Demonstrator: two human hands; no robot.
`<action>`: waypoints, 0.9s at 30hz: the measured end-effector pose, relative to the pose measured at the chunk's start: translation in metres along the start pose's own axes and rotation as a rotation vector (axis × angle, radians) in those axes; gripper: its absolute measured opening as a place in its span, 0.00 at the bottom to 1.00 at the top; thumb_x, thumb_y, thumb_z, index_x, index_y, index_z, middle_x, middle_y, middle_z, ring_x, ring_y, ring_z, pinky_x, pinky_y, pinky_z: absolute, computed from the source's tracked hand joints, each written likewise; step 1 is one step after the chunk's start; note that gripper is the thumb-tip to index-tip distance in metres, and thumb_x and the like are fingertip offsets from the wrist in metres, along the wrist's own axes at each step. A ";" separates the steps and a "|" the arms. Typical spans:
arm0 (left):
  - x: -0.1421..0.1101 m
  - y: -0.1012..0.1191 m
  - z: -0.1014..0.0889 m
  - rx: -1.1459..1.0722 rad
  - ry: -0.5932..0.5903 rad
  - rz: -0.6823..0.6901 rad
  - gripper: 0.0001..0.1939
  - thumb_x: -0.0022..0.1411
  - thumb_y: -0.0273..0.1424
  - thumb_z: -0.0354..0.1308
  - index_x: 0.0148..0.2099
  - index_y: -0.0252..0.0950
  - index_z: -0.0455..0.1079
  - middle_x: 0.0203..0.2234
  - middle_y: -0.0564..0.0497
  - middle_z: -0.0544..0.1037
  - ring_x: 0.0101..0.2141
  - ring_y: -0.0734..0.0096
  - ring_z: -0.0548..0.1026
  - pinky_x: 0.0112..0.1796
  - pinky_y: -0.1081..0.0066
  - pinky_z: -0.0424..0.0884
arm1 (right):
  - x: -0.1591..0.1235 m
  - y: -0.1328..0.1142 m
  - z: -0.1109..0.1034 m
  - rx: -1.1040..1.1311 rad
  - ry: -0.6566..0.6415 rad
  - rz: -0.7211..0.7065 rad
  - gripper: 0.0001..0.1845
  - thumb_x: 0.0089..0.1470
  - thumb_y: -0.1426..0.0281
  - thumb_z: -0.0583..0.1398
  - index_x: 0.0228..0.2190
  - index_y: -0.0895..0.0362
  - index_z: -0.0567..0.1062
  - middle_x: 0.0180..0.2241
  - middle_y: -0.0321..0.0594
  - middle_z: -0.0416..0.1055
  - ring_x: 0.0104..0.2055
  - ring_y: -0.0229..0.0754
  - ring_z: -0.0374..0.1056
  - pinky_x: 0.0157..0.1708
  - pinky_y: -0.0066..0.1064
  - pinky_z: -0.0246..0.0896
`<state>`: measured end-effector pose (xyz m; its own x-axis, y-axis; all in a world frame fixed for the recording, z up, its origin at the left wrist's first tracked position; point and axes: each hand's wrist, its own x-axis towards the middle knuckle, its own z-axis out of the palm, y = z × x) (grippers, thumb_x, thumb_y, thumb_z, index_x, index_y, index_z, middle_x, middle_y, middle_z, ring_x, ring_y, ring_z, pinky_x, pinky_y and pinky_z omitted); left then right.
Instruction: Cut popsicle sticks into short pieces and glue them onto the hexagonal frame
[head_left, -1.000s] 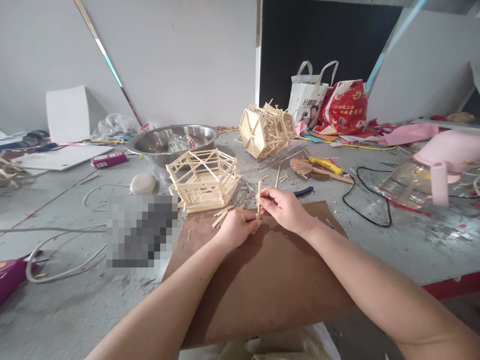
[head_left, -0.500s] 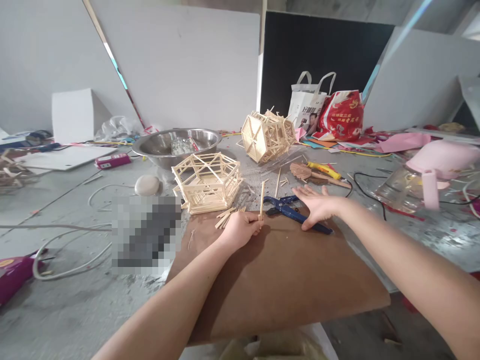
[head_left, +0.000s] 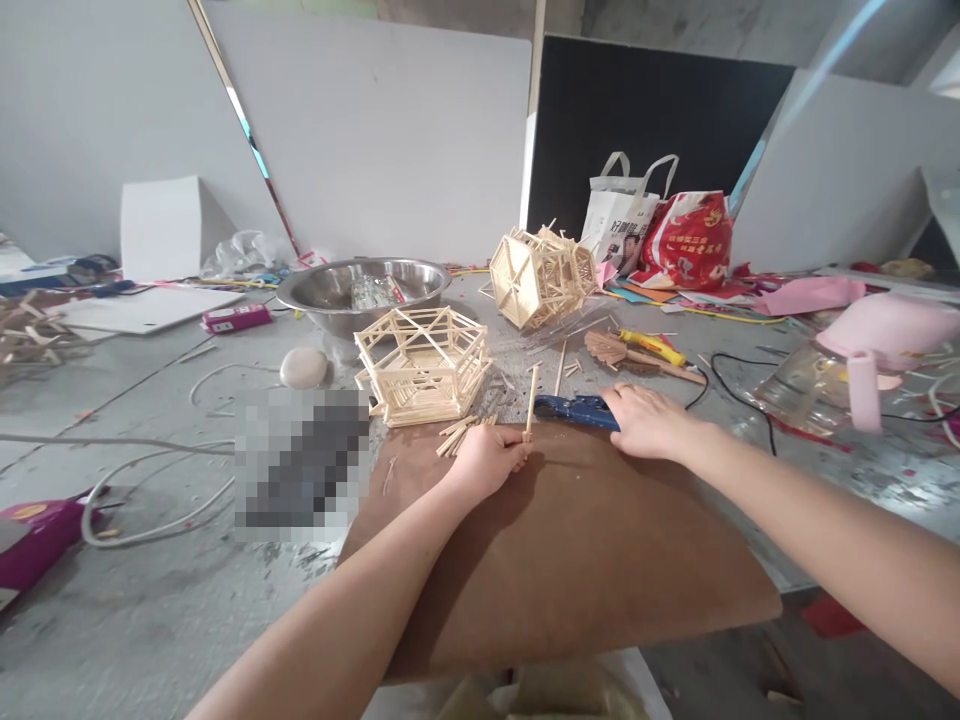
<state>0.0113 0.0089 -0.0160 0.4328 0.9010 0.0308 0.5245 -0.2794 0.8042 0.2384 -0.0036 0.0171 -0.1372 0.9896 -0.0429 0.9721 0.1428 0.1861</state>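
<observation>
My left hand pinches a thin wooden stick, which points upright out of the fingers. To the right, my right hand is wrapped round the handles of blue pliers, whose jaws point left toward the stick. Several short sticks lie in a small pile just behind my left hand. Beyond them stands an open hexagonal stick frame. Farther back, a larger stick model rests tilted on the table. Both hands are over a brown board.
A steel bowl stands behind the hexagonal frame. At the right are a yellow-handled tool, a black cable and a clear jug with a pink lid. Left lie a white round object, cables and a purple box.
My right hand has closed round the pliers' handles, and the spread handles have come together. My left hand still pinches the stick. The view has shifted slightly.
</observation>
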 end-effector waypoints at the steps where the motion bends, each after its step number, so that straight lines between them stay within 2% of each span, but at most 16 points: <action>1: 0.000 0.000 0.001 0.005 0.018 0.004 0.14 0.49 0.37 0.48 0.21 0.34 0.68 0.14 0.55 0.69 0.19 0.78 0.68 0.23 0.79 0.61 | -0.006 0.000 -0.001 0.012 0.019 0.002 0.24 0.39 0.68 0.52 0.42 0.61 0.63 0.38 0.49 0.64 0.40 0.48 0.61 0.37 0.34 0.53; 3: 0.000 0.000 0.004 0.026 0.056 0.019 0.14 0.49 0.36 0.47 0.22 0.34 0.68 0.14 0.55 0.69 0.19 0.78 0.66 0.22 0.78 0.60 | -0.020 -0.002 -0.002 0.077 0.038 0.030 0.22 0.40 0.70 0.52 0.41 0.61 0.63 0.37 0.48 0.64 0.39 0.46 0.62 0.35 0.33 0.53; 7: -0.001 0.001 0.008 0.091 0.096 0.045 0.15 0.50 0.35 0.46 0.20 0.33 0.67 0.12 0.56 0.66 0.18 0.79 0.63 0.21 0.79 0.56 | -0.049 -0.014 -0.007 0.190 0.045 0.130 0.23 0.43 0.71 0.50 0.44 0.61 0.60 0.36 0.47 0.66 0.37 0.45 0.63 0.33 0.32 0.52; 11: -0.002 0.004 0.009 0.142 0.126 0.072 0.15 0.51 0.35 0.45 0.20 0.33 0.66 0.12 0.56 0.66 0.18 0.79 0.62 0.21 0.79 0.54 | -0.067 -0.029 -0.006 0.198 0.092 0.081 0.25 0.41 0.73 0.50 0.45 0.61 0.60 0.36 0.47 0.67 0.37 0.45 0.62 0.34 0.32 0.51; 16: -0.003 0.007 0.008 0.196 0.138 0.085 0.17 0.52 0.34 0.45 0.19 0.33 0.67 0.10 0.56 0.64 0.18 0.79 0.61 0.21 0.78 0.53 | -0.072 -0.039 0.000 0.177 0.137 0.064 0.27 0.40 0.73 0.50 0.46 0.63 0.59 0.37 0.48 0.65 0.38 0.46 0.61 0.35 0.33 0.51; 19: -0.004 0.009 0.008 0.190 0.153 0.078 0.13 0.51 0.32 0.47 0.23 0.33 0.70 0.12 0.55 0.66 0.19 0.78 0.63 0.21 0.79 0.55 | -0.071 -0.044 0.003 0.159 0.154 0.069 0.27 0.40 0.73 0.51 0.46 0.63 0.59 0.36 0.48 0.65 0.38 0.46 0.60 0.35 0.33 0.51; 22: -0.004 0.010 0.009 0.163 0.173 0.036 0.10 0.48 0.30 0.50 0.24 0.32 0.71 0.14 0.54 0.69 0.21 0.76 0.65 0.22 0.79 0.57 | -0.071 -0.052 0.004 0.157 0.158 0.059 0.27 0.40 0.73 0.51 0.46 0.63 0.59 0.36 0.49 0.65 0.39 0.47 0.60 0.37 0.35 0.50; 27: -0.004 0.012 0.008 0.121 0.163 -0.012 0.10 0.47 0.30 0.51 0.23 0.32 0.72 0.12 0.54 0.68 0.21 0.75 0.66 0.22 0.78 0.59 | -0.071 -0.061 -0.001 0.127 0.147 0.073 0.23 0.41 0.72 0.51 0.43 0.62 0.60 0.34 0.48 0.65 0.36 0.47 0.61 0.35 0.35 0.51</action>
<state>0.0217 -0.0011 -0.0112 0.3068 0.9435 0.1251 0.6172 -0.2973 0.7285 0.1886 -0.0824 0.0094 -0.0823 0.9903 0.1120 0.9954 0.0762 0.0576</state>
